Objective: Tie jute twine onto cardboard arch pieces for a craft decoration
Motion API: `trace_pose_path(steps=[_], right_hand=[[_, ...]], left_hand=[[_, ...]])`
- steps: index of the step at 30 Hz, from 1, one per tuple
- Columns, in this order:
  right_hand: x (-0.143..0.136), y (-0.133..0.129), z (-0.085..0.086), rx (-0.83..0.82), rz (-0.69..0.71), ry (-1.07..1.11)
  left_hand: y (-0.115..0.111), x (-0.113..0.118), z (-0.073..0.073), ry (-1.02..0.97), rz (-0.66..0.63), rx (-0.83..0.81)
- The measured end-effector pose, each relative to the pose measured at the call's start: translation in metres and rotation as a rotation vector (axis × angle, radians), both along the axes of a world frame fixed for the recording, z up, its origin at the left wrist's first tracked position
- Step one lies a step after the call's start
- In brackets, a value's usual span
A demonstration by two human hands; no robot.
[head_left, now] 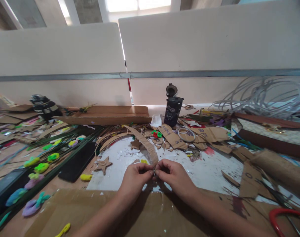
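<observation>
A curved, tapering strip of corrugated cardboard [148, 146] rises from between my hands, its narrow tip leaning to the upper left. My left hand [134, 179] pinches its lower end with thumb and forefinger. Opposite, my right hand [176, 177] is closed on the same end, the fingertips of both hands almost touching. A small, shiny bit shows at the pinch, too small to name. Just to the left lies a cardboard star [103, 165] on the white board [122, 177]. Below my wrists is a flat brown cardboard sheet [90, 210].
Pipe-cleaner flowers [41, 168] and a dark phone [77, 163] lie left. A black bottle [173, 112] with its lid up stands behind cardboard scraps [174, 136]. Red-handled scissors [275, 214] are at lower right. A handbag [268, 135] and coiled clear tubing [268, 95] sit at right.
</observation>
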State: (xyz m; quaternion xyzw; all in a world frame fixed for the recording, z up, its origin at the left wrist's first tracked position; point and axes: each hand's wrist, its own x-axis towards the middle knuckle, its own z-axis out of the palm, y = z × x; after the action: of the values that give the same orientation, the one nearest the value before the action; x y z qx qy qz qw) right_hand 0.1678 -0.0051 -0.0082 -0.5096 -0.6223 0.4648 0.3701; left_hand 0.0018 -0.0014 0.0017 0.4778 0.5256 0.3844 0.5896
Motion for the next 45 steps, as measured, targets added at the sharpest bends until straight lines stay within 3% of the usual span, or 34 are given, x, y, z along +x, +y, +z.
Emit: trace_pose_path(steps=[15,27,37,45], right_hand=[[-0.0007,-0.0012,0.0032,0.021,-0.019,-0.04],[-0.0022,-0.0017,0.0026,-0.049,-0.008,0.121],[-0.0014,-0.0002,-0.0026,-0.007,-0.036,0.025],[-0.0025,-0.001,-0.0014,-0.021,-0.047,0.05]], left_hand=[[-0.0019,0.0,0.0039,-0.008,-0.002,0.006],[-0.0017,-0.0008,0.0037,-0.026,-0.006,0.013],[-0.0034,0.0015,0.0097,-0.002,-0.003,0.022],[-0.0024,-0.0005,0.0044,0.005,-0.008,0.012]])
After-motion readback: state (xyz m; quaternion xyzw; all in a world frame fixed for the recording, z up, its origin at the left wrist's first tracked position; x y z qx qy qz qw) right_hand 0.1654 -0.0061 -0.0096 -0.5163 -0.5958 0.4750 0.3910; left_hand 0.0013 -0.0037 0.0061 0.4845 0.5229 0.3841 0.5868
